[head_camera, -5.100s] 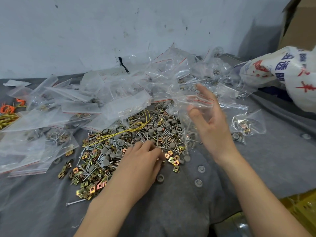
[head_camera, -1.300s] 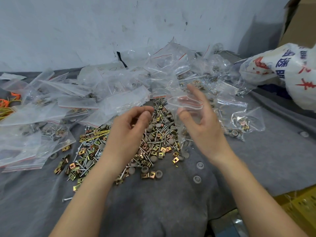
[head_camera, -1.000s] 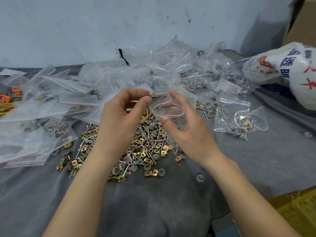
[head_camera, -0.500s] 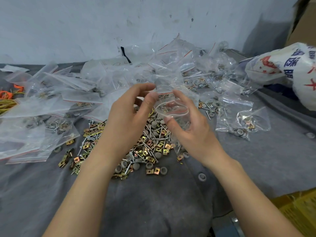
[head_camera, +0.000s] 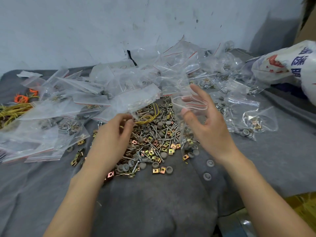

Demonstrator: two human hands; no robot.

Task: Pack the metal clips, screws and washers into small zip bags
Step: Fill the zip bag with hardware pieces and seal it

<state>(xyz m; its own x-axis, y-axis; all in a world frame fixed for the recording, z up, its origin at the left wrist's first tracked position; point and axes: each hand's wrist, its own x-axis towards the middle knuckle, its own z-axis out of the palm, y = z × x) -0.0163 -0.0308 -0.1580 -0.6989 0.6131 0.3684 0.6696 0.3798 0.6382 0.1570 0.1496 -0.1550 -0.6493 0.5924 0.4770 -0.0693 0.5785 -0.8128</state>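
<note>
A pile of gold clips, screws and grey washers [head_camera: 153, 139] lies on the grey cloth [head_camera: 153, 202] between my hands. My right hand [head_camera: 208, 129] pinches a small clear zip bag [head_camera: 189, 106] with a red strip, thumb and fingers spreading its mouth wide. The bag hangs down to the cloth, and a few clips and screws show through its bottom. My left hand [head_camera: 111, 141] hovers over the left part of the pile, its fingers loosely curled near a yellow wire [head_camera: 148, 117]. Nothing shows between those fingertips.
Empty zip bags [head_camera: 119, 86] are heaped along the wall and to the left. Filled bags [head_camera: 248, 120] lie to the right, below a white printed sack [head_camera: 290, 65]. Yellow ties [head_camera: 13, 110] and orange ties [head_camera: 22, 98] sit far left. Loose grey caps [head_camera: 209, 163] lie near my right wrist.
My left hand has left the bag's mouth and dropped down and left to the pile. My right hand has shifted slightly right, still holding the bag open.
</note>
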